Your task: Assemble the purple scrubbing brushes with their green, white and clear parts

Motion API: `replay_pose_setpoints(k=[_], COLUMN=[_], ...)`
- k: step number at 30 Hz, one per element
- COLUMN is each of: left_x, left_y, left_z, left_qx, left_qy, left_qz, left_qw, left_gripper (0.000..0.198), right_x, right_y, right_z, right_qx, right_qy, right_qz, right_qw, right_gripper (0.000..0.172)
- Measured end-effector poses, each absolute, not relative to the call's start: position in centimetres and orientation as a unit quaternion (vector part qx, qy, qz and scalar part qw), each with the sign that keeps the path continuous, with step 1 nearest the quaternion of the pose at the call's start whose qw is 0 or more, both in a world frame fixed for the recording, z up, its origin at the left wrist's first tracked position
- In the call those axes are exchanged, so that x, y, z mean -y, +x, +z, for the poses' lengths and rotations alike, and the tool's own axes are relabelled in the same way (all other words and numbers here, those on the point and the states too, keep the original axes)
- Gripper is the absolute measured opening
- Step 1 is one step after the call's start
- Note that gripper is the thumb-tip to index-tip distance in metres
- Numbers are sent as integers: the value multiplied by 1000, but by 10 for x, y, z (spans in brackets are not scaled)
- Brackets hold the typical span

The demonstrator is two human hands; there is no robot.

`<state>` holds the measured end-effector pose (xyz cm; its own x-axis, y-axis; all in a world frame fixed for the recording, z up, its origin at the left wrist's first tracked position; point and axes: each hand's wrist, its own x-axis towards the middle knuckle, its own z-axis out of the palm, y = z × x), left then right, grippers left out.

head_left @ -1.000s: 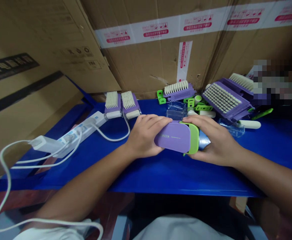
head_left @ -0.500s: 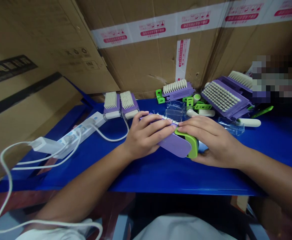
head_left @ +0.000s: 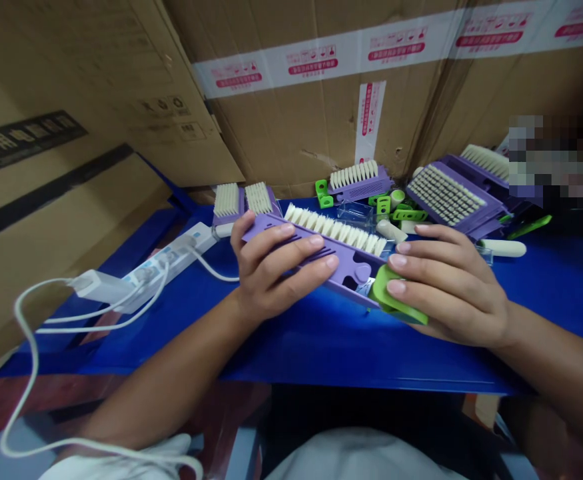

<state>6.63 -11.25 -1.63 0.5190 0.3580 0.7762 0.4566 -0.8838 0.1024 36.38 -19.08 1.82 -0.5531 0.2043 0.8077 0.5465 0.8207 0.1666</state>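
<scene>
Purple bristle brush (head_left: 348,261) between both hands (head_left: 276,273) (head_left: 454,287)

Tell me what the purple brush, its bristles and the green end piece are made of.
The purple brush body looks like matte moulded plastic, smooth, even. The pale bristles look like stiff fibre, synthetic or natural. The green end piece looks like slightly glossy plastic.

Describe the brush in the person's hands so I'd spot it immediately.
On the blue table below the boxes, the left hand and right hand grip a purple brush with cream bristles. Unlike the brushes nearby, it has a green end piece.
</scene>
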Motion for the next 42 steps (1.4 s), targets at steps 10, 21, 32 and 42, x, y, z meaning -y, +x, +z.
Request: replay_pose_setpoints(k=[10,21,32,42], left_x=[120,118,105,114], left_y=[83,88,82,85], left_z=[0,-13,-11,-9], left_qx=[74,135,189,176], left_qy=[-831,-851,-843,-851], left_qz=[-466,-440,-458,-451], left_qw=[294,254,211,203], left_gripper=[23,42,61,58], right_x=[183,178,181,182], right_y=[360,364,369,361], right_z=[2,-3,10,3], right_qx=[862,878,856,843], right_qy=[-199,-253,-245,-271], right_qz=[-198,-148,-195,-199], right_qw=[421,378,412,420], right_gripper=[33,47,54,50])
